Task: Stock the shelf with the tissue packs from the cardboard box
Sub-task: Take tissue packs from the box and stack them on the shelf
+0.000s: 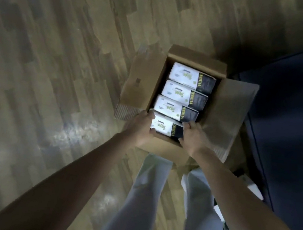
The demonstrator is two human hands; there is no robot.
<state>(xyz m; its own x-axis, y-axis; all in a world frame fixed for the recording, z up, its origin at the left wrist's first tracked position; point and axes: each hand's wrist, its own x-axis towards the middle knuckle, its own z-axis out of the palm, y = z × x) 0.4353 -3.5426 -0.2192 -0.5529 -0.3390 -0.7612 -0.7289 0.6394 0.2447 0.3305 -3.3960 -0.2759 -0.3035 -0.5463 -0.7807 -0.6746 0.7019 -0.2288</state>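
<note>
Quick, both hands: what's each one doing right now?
Left hand: grips the left end of the nearest tissue pack.
Right hand: grips the same pack's right end.

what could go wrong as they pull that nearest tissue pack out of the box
The left hand and right hand grip only the ends of the nearest tissue pack, so the soft pack might sag or slip. It sits tight against the next pack, which may drag up with it. The near flap of the cardboard box could snag the pack.
</note>
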